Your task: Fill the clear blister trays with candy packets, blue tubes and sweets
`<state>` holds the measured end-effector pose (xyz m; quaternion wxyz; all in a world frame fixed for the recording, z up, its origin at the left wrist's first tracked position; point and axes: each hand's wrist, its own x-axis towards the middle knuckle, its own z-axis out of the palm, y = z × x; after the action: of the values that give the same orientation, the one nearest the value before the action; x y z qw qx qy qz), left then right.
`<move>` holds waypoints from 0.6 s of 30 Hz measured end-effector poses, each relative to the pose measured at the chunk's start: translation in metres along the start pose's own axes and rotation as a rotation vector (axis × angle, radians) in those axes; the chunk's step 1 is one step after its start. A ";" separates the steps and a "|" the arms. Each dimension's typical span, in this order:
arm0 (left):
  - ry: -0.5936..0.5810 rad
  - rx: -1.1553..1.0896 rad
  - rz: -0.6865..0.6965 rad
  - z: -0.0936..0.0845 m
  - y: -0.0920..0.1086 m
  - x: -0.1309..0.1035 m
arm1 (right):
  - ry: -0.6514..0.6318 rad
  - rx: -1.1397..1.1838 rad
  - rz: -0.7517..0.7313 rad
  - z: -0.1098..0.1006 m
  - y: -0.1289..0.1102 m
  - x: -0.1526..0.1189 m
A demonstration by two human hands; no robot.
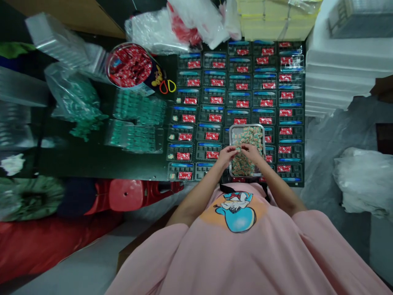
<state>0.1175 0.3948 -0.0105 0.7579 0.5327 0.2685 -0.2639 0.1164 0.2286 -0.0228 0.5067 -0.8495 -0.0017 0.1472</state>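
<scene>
Both hands are over a small metal tray (261, 128) that sits on the near part of the dark tabletop (92, 157). The tray is full of little wrapped pieces (244, 164), green and orange and white. The left hand (226, 155) is at the left edge of the tray, and its grip looks curled, with the fingers bent down into the pile. The right hand (252, 151) is in the middle of the tray, and its fingers look pressed together as if pinching some of the pieces, but they are too small to tell for sure. The tray rests on top of rows of dark plastic packs (215, 88) that lie side by side, going far across the tabletop. Each pack has a blue stick and a red packet in it. To the far left stands a round tub (130, 65) full of red packets, with scissors (167, 86) just beside it. Bags of green things (138, 108) lie to the left of the packs. A red stool (129, 194) is near the person, on the left. I think the tray could tip or slide, because it sits on bumpy packs and not on a flat place. A push from a hand might spill the little pieces. Some pieces could also slip from the fingers and drop between the packs, where they would be hard to find.
</scene>
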 end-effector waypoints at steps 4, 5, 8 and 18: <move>-0.002 0.030 0.039 0.002 -0.002 0.002 | -0.052 0.219 0.010 -0.001 -0.006 -0.006; -0.009 0.028 0.049 0.002 -0.002 0.002 | -0.049 0.245 0.016 -0.001 -0.007 -0.007; -0.025 0.014 0.065 0.002 -0.005 0.004 | -0.042 0.288 0.030 0.001 -0.009 -0.008; -0.077 -0.213 -0.141 -0.017 -0.005 0.005 | 0.011 -0.020 0.020 -0.003 0.006 0.005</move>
<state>0.1156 0.4090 -0.0218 0.7994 0.4188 0.3025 -0.3067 0.1212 0.2243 -0.0276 0.4968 -0.8552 0.0084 0.1475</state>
